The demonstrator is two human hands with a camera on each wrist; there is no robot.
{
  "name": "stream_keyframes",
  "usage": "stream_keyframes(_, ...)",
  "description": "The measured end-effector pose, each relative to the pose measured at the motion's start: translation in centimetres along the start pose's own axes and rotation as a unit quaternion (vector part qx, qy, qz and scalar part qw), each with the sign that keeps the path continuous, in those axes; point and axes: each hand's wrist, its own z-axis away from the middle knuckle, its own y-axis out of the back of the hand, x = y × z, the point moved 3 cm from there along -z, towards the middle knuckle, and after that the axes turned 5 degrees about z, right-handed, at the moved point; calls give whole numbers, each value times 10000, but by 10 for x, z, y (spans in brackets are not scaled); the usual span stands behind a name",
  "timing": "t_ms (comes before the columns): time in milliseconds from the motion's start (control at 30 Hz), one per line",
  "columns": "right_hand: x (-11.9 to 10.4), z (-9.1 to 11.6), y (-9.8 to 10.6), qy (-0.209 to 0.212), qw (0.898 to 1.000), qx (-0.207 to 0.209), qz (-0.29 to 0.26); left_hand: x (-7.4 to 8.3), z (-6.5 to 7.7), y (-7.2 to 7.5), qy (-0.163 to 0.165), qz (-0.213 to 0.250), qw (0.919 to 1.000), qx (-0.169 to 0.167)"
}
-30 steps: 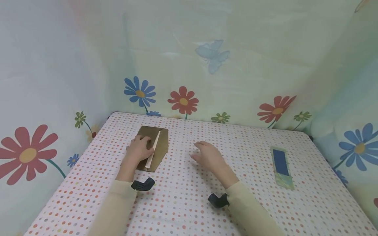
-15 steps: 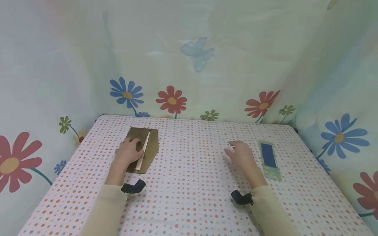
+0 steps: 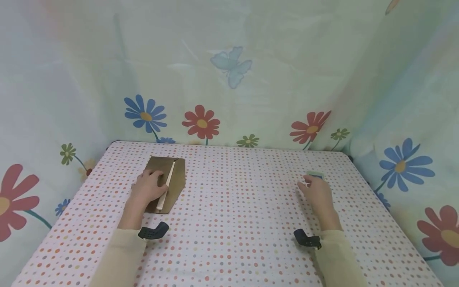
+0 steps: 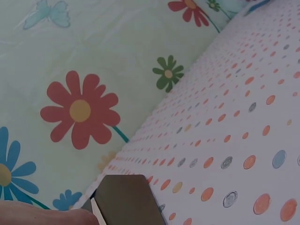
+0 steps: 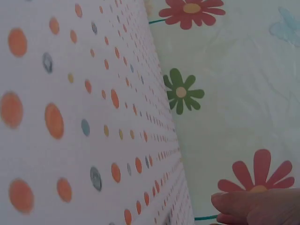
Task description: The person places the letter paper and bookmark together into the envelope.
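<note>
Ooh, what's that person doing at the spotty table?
A person has both hands out over the spotty table. The left-hand grip rests on a flat brown piece, with its thumb next to a pale strip. The right-hand grip is over a small flat green-and-blue piece and hides most of it; I can't tell if they touch. The two pieces lie well apart, the brown one on the person's left.
</note>
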Motion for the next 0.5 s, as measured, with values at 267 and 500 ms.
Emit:
stream_keyframes(267, 29, -5, 9, -247, 9996, 76, 107, -4, 1, 1, 19, 80, 9999, -65)
stream_keyframes(500, 59, -9, 9, -795, 9961, -208, 307, 2, 0, 4, 8, 92, 9999, -91)
